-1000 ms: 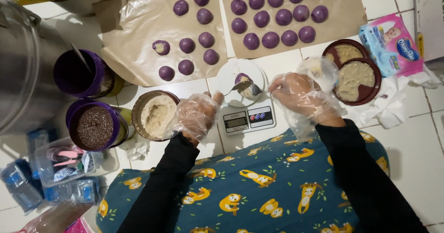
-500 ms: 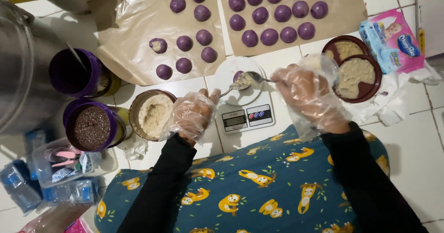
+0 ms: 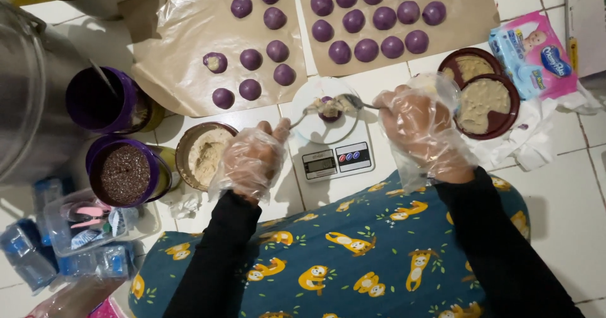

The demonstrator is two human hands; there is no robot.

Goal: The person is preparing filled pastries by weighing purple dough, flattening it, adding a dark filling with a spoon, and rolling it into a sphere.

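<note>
— What is on the scale just now?

— A small flattened piece of purple dough (image 3: 329, 109) with a pale crumbly lump on it. It lies on the round white pan of my digital kitchen scale (image 3: 334, 160), which stands on the tiled floor between my hands.

— And your hands?

— Each wears a loose, crinkled clear plastic glove. My right hand (image 3: 420, 132) is curled around the handle of a metal spoon (image 3: 353, 103); my left hand (image 3: 252, 157) is curled too, gripping a second spoon (image 3: 303, 114). Both bowls meet over the dough.

— Which way do the spoons lie?

— Nearly level across my view, each long axis running from its hand inward towards the scale pan, bowls pointing at one another.

— What lies around?

— Beyond the scale, two sheets of brown baking paper (image 3: 189, 34), creased and matt, carry smooth round purple balls (image 3: 369, 49). One ball (image 3: 215, 62) on the left sheet is open, showing pale filling. By my right hand, two dark brown dishes (image 3: 505, 113) hold beige paste. By my left, a round tub of pale powder (image 3: 205, 154) and a purple cup of dark seeds (image 3: 126, 173).

— And the room?

— White glossy floor tiles (image 3: 568, 185), and across my lap a teal cloth (image 3: 353, 255) printed with yellow sloths.
</note>
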